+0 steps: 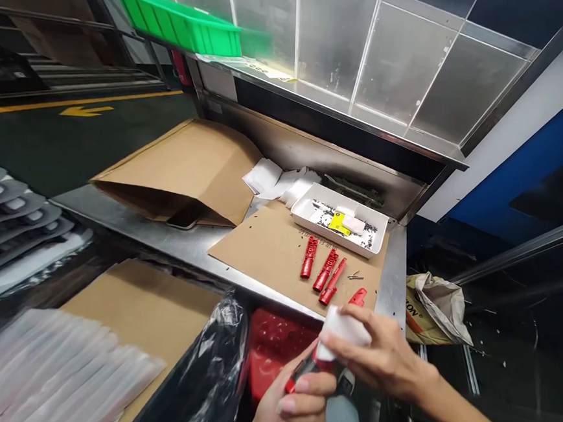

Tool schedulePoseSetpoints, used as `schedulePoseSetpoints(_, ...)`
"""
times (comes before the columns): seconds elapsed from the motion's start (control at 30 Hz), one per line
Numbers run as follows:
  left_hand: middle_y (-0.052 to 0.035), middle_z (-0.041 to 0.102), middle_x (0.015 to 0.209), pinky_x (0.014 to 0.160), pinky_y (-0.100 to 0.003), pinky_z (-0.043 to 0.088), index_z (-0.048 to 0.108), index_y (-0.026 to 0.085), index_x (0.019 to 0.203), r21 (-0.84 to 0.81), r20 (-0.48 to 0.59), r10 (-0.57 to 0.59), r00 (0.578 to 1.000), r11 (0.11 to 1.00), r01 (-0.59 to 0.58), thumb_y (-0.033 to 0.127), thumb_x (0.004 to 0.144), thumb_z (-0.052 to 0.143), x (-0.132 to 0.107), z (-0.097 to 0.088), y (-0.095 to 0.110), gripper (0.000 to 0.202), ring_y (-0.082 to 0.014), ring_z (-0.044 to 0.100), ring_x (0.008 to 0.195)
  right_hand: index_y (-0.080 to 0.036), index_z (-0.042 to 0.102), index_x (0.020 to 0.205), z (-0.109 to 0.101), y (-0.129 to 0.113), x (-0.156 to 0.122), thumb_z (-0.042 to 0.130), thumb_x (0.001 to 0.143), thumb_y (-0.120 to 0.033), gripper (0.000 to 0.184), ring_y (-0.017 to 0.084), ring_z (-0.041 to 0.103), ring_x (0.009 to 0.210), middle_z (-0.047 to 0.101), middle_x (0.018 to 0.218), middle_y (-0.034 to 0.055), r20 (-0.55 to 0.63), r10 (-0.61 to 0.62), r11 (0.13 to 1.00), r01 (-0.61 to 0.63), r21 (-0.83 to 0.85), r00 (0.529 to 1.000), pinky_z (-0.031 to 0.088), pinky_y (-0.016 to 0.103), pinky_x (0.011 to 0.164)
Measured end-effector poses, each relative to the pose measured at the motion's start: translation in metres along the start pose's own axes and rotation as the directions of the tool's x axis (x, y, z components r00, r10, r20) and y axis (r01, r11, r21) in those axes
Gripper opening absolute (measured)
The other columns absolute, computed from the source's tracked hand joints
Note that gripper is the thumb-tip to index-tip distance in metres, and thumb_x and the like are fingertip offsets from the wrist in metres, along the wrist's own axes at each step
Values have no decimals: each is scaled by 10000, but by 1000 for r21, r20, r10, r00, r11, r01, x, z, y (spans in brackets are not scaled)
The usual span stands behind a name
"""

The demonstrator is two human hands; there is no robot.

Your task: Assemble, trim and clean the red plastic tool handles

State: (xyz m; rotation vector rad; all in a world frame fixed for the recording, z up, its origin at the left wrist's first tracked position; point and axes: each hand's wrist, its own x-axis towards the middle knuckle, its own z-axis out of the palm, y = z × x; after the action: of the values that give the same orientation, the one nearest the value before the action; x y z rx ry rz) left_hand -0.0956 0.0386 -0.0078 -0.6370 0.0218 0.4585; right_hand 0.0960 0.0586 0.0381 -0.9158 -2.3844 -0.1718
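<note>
Red plastic part (300, 375) lies slantwise, clamped in the left hand (290, 410), its upper end running toward the right hand (380, 352), which pinches a white cloth (345, 330) against it (pressed from above, as it looks from here).

Apparently "LON" on a paper sack (434, 307)

This is a factory workshop. A stainless steel desk (129, 220) with a cardboard sheet (258, 255) laid on it stands beside a dark painted floor (48, 140) marked with a yellow lane line (26, 108) and arrow. Small red moulded parts (325, 271) lie in a row on the cardboard, a green plastic crate (179, 24) sits up on a steel ledge, and stacked grey pieces (8, 215) fill the left side.
</note>
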Motion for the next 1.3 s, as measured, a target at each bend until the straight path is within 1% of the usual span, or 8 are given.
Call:
schedulePoseSetpoints(0.3, 50, 451, 459, 296, -16, 251, 547, 101, 655, -47, -97, 43, 994, 998, -48, 173, 971, 467, 0, 4, -6, 334, 14, 433, 271, -236, 627, 1222, -1, 0, -4, 505, 945, -239, 302, 211, 670, 860, 595, 1169, 165, 52, 14, 999, -12, -39, 999, 559, 291, 631)
schedulePoseSetpoints(0.53, 31, 459, 496, 310, -28, 263, 521, 100, 625, -2, -1, 21, 1000, 1000, -21, 173, 973, 455, 2, 0, -5, 362, 9, 450, 296, -256, 620, 1236, 3, 7, -10, 496, 945, -238, 317, 198, 661, 864, 578, 1201, 156, 52, 59, 997, -56, -54, 997, 564, 293, 653)
schedulePoseSetpoints(0.7, 58, 452, 499, 345, -31, 234, 449, 132, 578, 147, -10, 105, 994, 984, -103, 143, 955, 489, 1, -9, -2, 379, 35, 430, 315, -276, 607, 1270, 11, -3, -9, 516, 944, -294, 339, 195, 659, 873, 556, 1237, 157, 16, 143, 990, -143, -8, 990, 566, 278, 652)
schedulePoseSetpoints(0.83, 66, 435, 522, 354, -41, 199, 452, 122, 582, 292, 1, 148, 989, 946, -142, 195, 957, 512, 3, -16, -1, 387, 49, 394, 321, -311, 593, 1292, 9, 2, -9, 448, 982, -341, 343, 194, 675, 853, 580, 1260, 142, 150, 167, 986, -165, -27, 975, 573, 298, 668)
schedulePoseSetpoints(0.93, 67, 435, 521, 332, -49, 188, 547, 90, 666, 331, 31, 132, 991, 934, -135, 226, 960, 521, 5, -20, -2, 325, 45, 370, 305, -310, 581, 1310, 5, 12, -12, 386, 1002, -357, 367, 224, 681, 926, 548, 1305, 156, 104, 300, 952, -289, -104, 948, 582, 319, 678)
schedulePoseSetpoints(1.1, 83, 419, 494, 302, -70, 186, 572, 107, 636, 446, 153, -7, 988, 893, -63, 285, 889, 646, 9, -22, 1, 318, 46, 253, 269, -285, 608, 1278, 2, 14, -14, 352, 1011, -347, 376, 212, 681, 943, 562, 1259, 148, 55, 236, 970, -232, -68, 970, 592, 309, 686)
schedulePoseSetpoints(1.2, 85, 361, 433, 281, -102, 220, 513, 130, 534, 558, 123, -109, 986, 829, 22, 401, 891, 621, 9, -19, 3, 460, 21, 242, 234, -263, 608, 1280, -2, 10, -14, 352, 1010, -327, 377, 213, 676, 941, 541, 1261, 160, -22, 313, 942, -313, -118, 950, 594, 322, 699)
schedulePoseSetpoints(1.3, 76, 349, 394, 273, -114, 222, 478, 146, 498, 651, 63, -108, 992, 758, 41, 470, 870, 622, 8, -15, 1, 514, -2, 275, 225, -269, 611, 1270, -4, 4, -15, 395, 995, -316, 353, 200, 665, 940, 533, 1250, 147, -75, 217, 972, -222, -74, 973, 593, 294, 687)
